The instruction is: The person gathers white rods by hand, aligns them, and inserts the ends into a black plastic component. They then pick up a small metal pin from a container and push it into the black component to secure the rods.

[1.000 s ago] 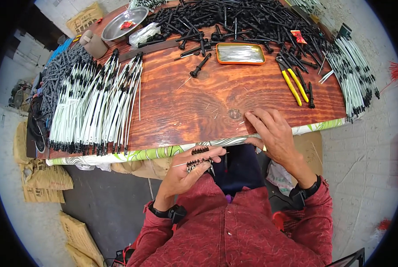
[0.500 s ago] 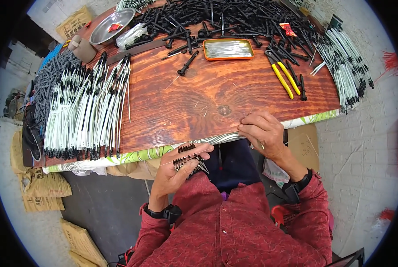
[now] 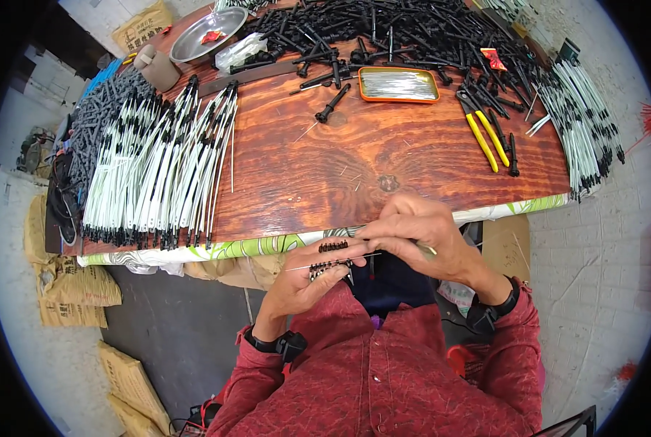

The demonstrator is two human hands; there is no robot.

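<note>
My left hand [image 3: 300, 280] is closed around a bunch of small black toothed parts [image 3: 332, 247], palm up at the table's front edge. A thin metal wire [image 3: 303, 269] lies across its fingers, next to the black parts. Fingers pinched together, my right hand [image 3: 427, 237] meets the left fingertips near the wire's right end. What is in that pinch is too small to tell. Something pale and narrow [image 3: 431, 250] shows beside the right thumb; most of it is hidden in the hand.
Bundles of white-and-black strips [image 3: 158, 167] lie at left, more strips [image 3: 584, 127] at right. Black rod-like parts [image 3: 413, 29] are heaped behind an orange-rimmed tin [image 3: 398, 100] of wires. Yellow-handled pliers [image 3: 485, 138] lie at right. A metal bowl [image 3: 194, 47] stands at the back left.
My right hand has moved left and down to meet my left hand. The left hand has shifted slightly right in the picture, as has the table with its contents.
</note>
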